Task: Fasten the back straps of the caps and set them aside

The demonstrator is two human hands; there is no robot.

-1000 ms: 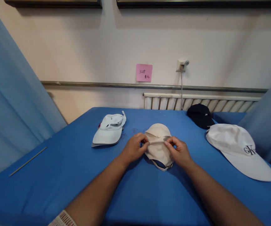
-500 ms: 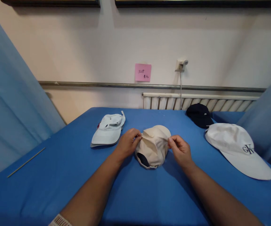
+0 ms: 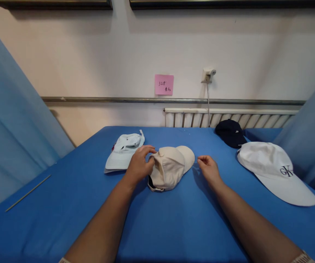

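- wall [image 3: 119, 54], pale, behind everything; a metal rail [image 3: 105, 99] runs across it;
- table under a blue cloth [image 3: 77, 204], its far edge near the wall; a blue curtain [image 3: 12, 120] hangs at the left, another blue curtain [image 3: 305, 128] at the right;
- white radiator [image 3: 242, 114], low on the wall beyond the table;
- white baseball cap [image 3: 269, 164], at the right of the table; a dark monogram on its front, brim pointing right and towards the person;
- beige baseball cap [image 3: 171, 166], on the cloth mid-table, between the 2 hands; brim to the right and away, rear opening and buckled strap to the left and nearer the person;
- pale blue baseball cap [image 3: 120, 159], left of the beige baseball cap; a 2nd, greyish brim edge shows under its own (what lies beneath is mostly hidden);
- navy baseball cap [image 3: 230, 133], at the far right, just behind the white baseball cap;
- left hand [image 3: 138, 166], at the back of the beige baseball cap; fingers curved, a narrow gap to the thumb; I cannot tell whether they grip the fabric;
- right hand [image 3: 210, 170], just beside the brim but apart from it; fingertips bunched narrowly on nothing visible;
- thin stick [image 3: 28, 193], at the table's left;
- pink note [image 3: 164, 84], handwritten, above the metal rail;
- wall socket [image 3: 206, 76] with a plug and cord, right of the pink note.
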